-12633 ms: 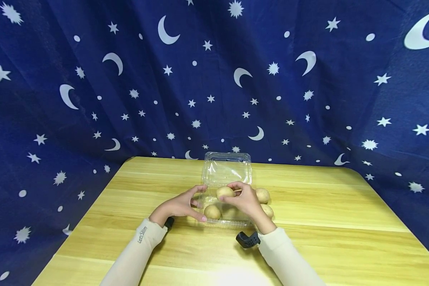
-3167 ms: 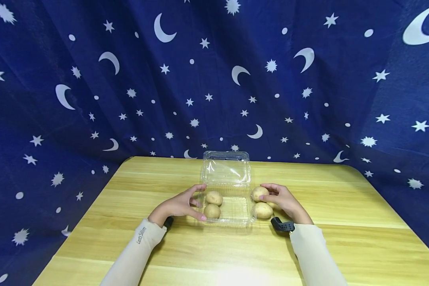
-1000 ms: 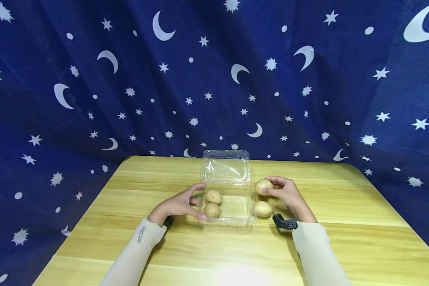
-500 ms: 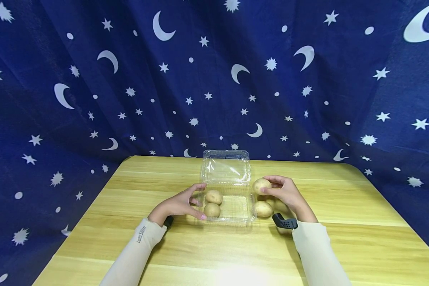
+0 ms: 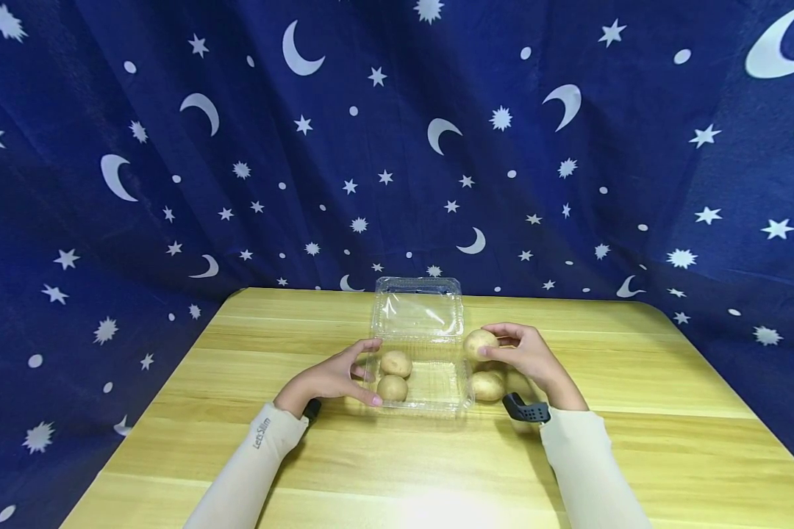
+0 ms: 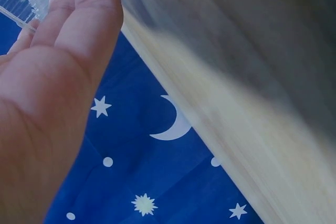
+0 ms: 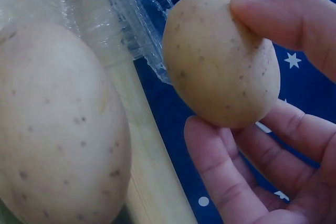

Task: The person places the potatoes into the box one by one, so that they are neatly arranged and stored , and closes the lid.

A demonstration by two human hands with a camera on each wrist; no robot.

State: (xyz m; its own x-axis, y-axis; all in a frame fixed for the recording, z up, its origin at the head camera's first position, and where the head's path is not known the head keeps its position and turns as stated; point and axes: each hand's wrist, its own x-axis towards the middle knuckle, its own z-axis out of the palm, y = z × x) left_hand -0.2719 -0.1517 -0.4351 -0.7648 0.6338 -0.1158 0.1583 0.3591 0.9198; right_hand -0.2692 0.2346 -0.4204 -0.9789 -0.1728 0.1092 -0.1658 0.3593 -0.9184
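Left of the clear plastic hinged container [image 5: 437,380], a pale sleeve printed "Let'sSlim" [image 5: 245,463] covers the person's left forearm. The left hand [image 5: 334,378] is at the container's left side, thumb at the near left corner and index finger toward the far left corner. Its fingers are set wide from the thumb; firm contact with the plastic cannot be confirmed.

The container sits on a wood-grain table [image 5: 317,323], its lid [image 5: 418,312] tilted back on the far side. Two potatoes occupy the left half of the container's base: a far potato [image 5: 395,364] and a near potato [image 5: 392,389], close together.

At the container's far right corner, a raised potato [image 5: 480,344] is held clear of the table. Just right of the container's base, a loose potato [image 5: 487,386] lies on the table; contact with the plastic cannot be determined.

Right of the container, the right hand [image 5: 529,356] pinches the raised potato between thumb and fingertips; the right wrist view shows brown specks on its skin. A black wrist strap [image 5: 529,412] and plain pale sleeve [image 5: 589,463] follow.

Behind the container hangs a blue curtain [image 5: 397,132] with white moons and stars.
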